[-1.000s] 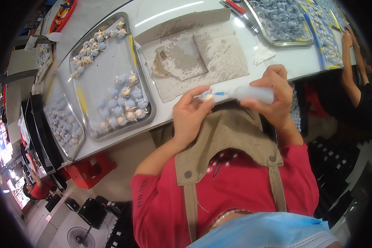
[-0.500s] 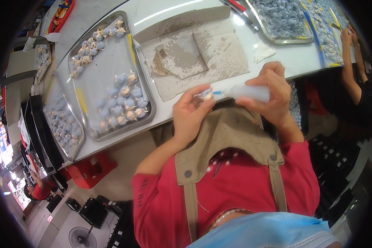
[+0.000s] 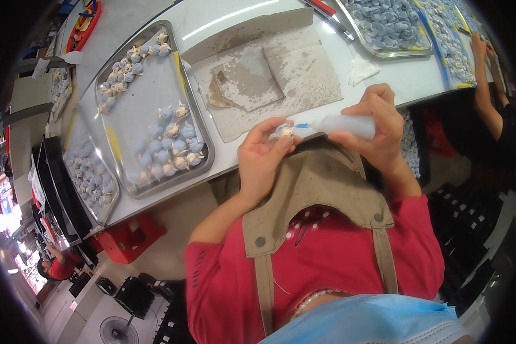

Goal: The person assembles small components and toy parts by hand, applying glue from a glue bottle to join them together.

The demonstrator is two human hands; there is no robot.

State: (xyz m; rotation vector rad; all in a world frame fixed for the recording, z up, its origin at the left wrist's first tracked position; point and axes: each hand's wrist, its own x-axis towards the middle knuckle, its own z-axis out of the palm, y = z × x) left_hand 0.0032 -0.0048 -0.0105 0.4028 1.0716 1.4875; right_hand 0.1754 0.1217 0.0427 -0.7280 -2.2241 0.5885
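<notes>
Between the thumb and fingers of my left hand (image 3: 262, 156) is a small blue-and-cream figurine part (image 3: 285, 131). My right hand (image 3: 378, 127) grips a translucent white squeeze bottle (image 3: 350, 126), tipped on its side. Its blue nozzle tip (image 3: 302, 125) points left and is at the edge of the held part; whether they touch I cannot tell. Both hands are over the table's front edge. Left of them, a metal tray (image 3: 207, 150) carries several similar blue-and-cream pieces (image 3: 172, 137), in one group near its front and another along its far side.
A stained cardboard sheet (image 3: 315, 74) with a raised back flap lies beyond my hands. At the far right stands a tray of blue pieces (image 3: 381, 26), with a crumpled white tissue (image 3: 362, 70) before it. Another person's arms (image 3: 487, 86) work further right. A red stool (image 3: 129, 238) is under the table.
The held part has turned so that its paler, hollow-looking side shows more. The bottle's nozzle has drawn back very slightly from it. My view has shifted a little.
</notes>
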